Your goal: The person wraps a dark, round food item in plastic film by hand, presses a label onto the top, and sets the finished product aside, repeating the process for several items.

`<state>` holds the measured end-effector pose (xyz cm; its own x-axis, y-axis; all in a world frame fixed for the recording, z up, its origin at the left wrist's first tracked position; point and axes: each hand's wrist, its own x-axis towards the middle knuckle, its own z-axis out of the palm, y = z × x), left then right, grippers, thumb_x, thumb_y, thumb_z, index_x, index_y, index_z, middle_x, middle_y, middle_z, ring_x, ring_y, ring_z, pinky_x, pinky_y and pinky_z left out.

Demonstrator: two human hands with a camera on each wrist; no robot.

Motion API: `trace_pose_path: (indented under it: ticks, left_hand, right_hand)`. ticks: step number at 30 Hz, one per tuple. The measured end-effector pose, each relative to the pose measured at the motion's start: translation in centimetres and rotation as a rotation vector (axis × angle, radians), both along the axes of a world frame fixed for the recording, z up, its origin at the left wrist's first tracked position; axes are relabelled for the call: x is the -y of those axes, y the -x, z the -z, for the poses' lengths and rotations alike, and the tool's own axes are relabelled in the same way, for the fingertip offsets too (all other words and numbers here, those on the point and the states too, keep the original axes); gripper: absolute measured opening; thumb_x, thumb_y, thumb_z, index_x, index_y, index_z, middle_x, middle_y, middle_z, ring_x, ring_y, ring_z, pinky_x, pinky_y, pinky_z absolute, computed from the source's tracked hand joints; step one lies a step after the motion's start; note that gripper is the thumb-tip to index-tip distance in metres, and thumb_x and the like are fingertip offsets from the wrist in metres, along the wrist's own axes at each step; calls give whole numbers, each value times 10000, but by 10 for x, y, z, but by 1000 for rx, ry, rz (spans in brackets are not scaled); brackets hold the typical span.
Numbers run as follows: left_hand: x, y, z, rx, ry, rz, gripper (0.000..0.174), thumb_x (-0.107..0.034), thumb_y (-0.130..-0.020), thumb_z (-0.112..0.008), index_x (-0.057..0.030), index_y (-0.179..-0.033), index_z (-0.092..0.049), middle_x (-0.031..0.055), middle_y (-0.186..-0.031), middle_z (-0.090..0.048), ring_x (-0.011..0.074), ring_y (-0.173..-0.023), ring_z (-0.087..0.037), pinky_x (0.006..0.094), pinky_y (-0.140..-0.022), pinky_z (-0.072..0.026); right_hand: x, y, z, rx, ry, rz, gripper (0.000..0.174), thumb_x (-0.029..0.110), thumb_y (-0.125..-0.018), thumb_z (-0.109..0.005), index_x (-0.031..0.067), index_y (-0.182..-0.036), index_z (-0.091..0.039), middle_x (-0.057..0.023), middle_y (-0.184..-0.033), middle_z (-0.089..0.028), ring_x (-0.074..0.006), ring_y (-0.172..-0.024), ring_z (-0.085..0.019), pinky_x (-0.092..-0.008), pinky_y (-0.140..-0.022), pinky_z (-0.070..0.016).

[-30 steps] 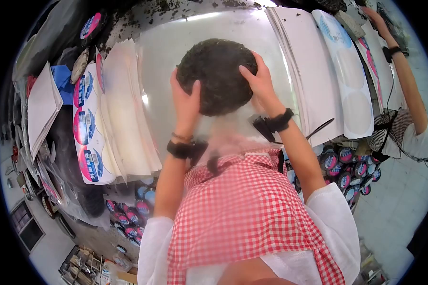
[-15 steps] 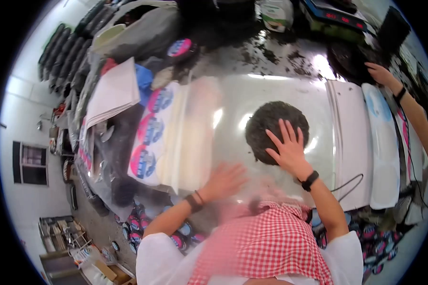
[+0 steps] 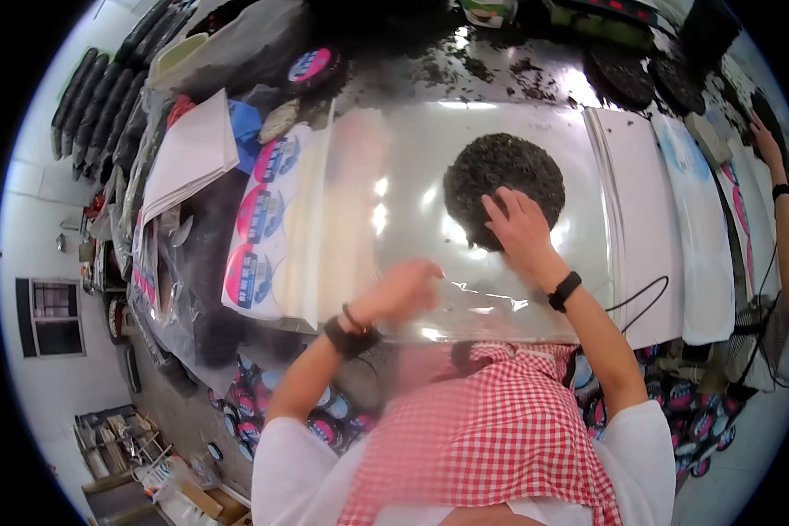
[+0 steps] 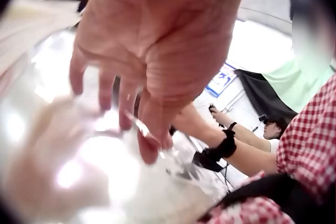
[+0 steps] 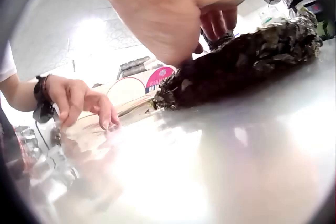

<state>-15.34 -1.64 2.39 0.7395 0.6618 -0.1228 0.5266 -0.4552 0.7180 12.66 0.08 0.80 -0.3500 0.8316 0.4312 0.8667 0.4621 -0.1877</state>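
A round, dark cake of dried seaweed [image 3: 505, 167] lies on clear plastic film [image 3: 412, 167] spread over the table. My right hand [image 3: 526, 232] rests on the cake's near part, its fingers bent and drawn together. From the right wrist view, those fingertips touch the top of the thick, flaky cake [image 5: 252, 61]. To the left, near the film's front edge, is my left hand [image 3: 403, 289], slightly blurred. Close up in the left wrist view, the thumb and a finger of this hand [image 4: 152, 50] pinch a thin, shiny fold of the film, which shows wrinkles between the hands.
Printed pink and blue label sheets [image 3: 259, 215] and pale paper sheets lie at left. White paper stacks [image 3: 636, 228] flank the film at right. Two more dark cakes [image 3: 618, 79] lie behind, near scattered seaweed bits. Another person's arm [image 3: 785, 193] reaches in from the right.
The cake, held by both hands a second ago, now lies on the film. The right hand's spread fingers have drawn together on it. The left hand has moved to the film's front edge.
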Motion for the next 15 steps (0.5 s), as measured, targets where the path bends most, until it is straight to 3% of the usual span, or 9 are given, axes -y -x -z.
trace_pose_path:
  ticks: [2, 3, 4, 5, 8, 10, 13, 14, 15]
  left_hand:
    - [-35, -15, -13, -205, -94, 136, 93, -123, -848, -615, -105, -907, -686, 96, -943, -662, 303, -849, -624, 388, -733, -499]
    - [-44, -30, -32, -224, -265, 24, 138, -132, -820, -645, -89, -951, -657, 103, -924, -653, 307, -817, -623, 390, -697, -492]
    - [-49, -51, -57, -240, -436, -92, 219, -141, -792, -676, -73, -994, -629, 110, -905, -644, 311, -784, -621, 391, -662, -485]
    - [-47, -69, -67, -256, -602, -210, 308, -150, -764, -706, -57, -1038, -600, 118, -886, -634, 314, -752, -620, 392, -626, -478]
    - [-32, -109, -37, -141, -836, -338, 162, -201, -855, -644, -78, -944, -587, 100, -786, -649, 291, -760, -638, 348, -585, -492]
    - [-9, -139, -9, 58, -302, -569, 372, -291, -825, -687, -43, -1079, -575, 173, -1006, -645, 308, -957, -624, 375, -734, -497]
    - [-18, -169, 1, 16, -720, -559, 605, -345, -821, -680, 6, -1275, -490, 229, -1299, -502, 347, -1215, -479, 438, -926, -411]
    - [-19, -167, 8, -17, -665, -559, 585, -329, -843, -650, 14, -1287, -482, 238, -1341, -457, 368, -1254, -423, 474, -973, -359]
    - [-23, -169, 18, -39, -611, -555, 566, -312, -866, -620, 22, -1299, -474, 247, -1383, -412, 388, -1293, -367, 511, -1020, -307]
  right_hand:
    - [3, -8, -9, -278, 259, -64, 360, 209, -834, -666, 93, -1165, -586, -163, -1227, -511, -330, -1158, -476, -413, -943, -417]
    - [1, -14, -12, -418, 383, -96, 337, 204, -832, -666, 88, -1139, -589, -170, -1214, -513, -334, -1159, -476, -417, -940, -417]
    - [-13, -41, -6, 3, 141, -468, 239, 197, -847, -658, 57, -1032, -603, -203, -1296, -488, -360, -1179, -457, -414, -948, -412]
    - [-16, -47, -14, -449, 797, -301, 171, 185, -831, -662, 39, -913, -631, -191, -1397, -442, -380, -1201, -434, -416, -931, -416]
    - [-19, -62, -34, -323, 824, -381, 175, 198, -794, -674, 25, -806, -645, -160, -1347, -518, -314, -1082, -548, -392, -845, -459]
    - [-44, -68, -39, -319, 1008, -350, 178, 190, -782, -672, 15, -787, -641, -150, -1249, -591, -284, -990, -604, -377, -800, -478]
    - [-67, -68, -38, -276, 1059, -392, 167, 161, -774, -659, -1, -799, -630, -129, -1035, -657, -282, -839, -637, -365, -733, -495]
    - [-65, -65, -37, -211, 924, -474, 149, 151, -809, -646, 5, -827, -624, -106, -934, -652, -286, -786, -625, -360, -717, -500]
    - [-56, -57, -57, -105, 566, -325, 172, 170, -812, -654, 5, -848, -622, -108, -936, -648, -285, -808, -621, -357, -727, -496]
